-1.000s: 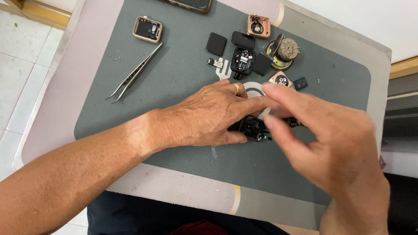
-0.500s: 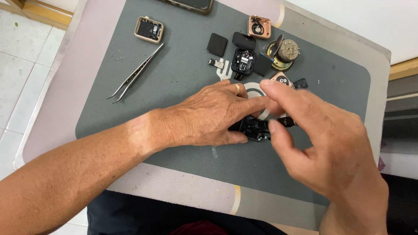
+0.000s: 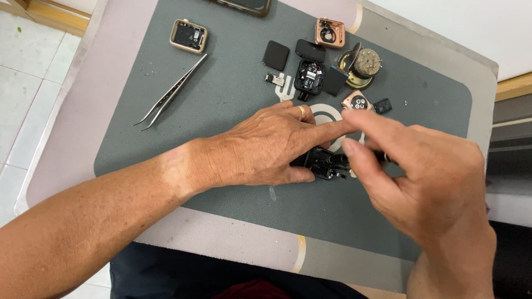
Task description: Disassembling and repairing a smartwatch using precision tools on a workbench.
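The left hand (image 3: pixel 260 147) lies flat over the grey work mat (image 3: pixel 221 99), and its thumb and fingers press on a small black assembly (image 3: pixel 324 162) that sits on the mat near the middle, between both hands. The right hand (image 3: pixel 421 177) comes from the right side; its thumb and forefinger are close together, pinching at the right end of the same black piece, but I cannot tell exactly how much of it they grip, because the fingers cover it.

The piece looks light and stiff, with small exposed parts — probably fragile, so I judge it should be held by its outer edges and not by the inner components. It may also slide easily on the mat, which is likely why one hand pins it down.

Around it lie a pair of steel tweezers (image 3: pixel 172 91) to the left, an opened gold-coloured watch case (image 3: pixel 189 35), a black square module (image 3: pixel 275 55) and a round metal part (image 3: pixel 364 63) — all well apart from the hands
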